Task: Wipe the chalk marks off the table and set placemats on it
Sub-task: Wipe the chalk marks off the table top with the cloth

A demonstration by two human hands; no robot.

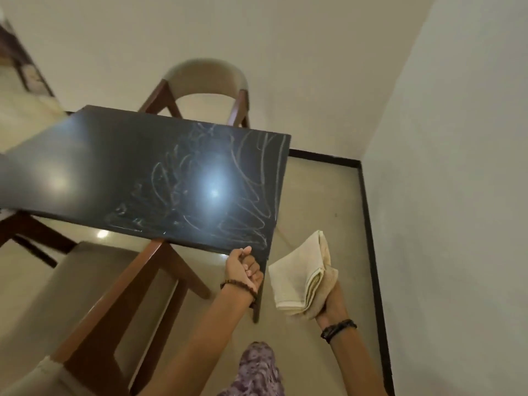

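A dark glossy table (94,155) fills the middle of the view. White chalk scribbles (245,195) cover its right half, up to the near right corner. My left hand (244,267) sits just under that corner, fingers loosely curled and holding nothing, thumb tip touching the table's near edge. My right hand (328,298) grips a folded cream cloth (303,275), held in the air to the right of the table, below the level of its top. No placemats are in view.
A wooden chair with a beige back (205,78) stands behind the table. Another chair (94,281) stands at the near left, its seat partly under the table. White walls meet at the right, with a dark skirting (368,224) along the tiled floor.
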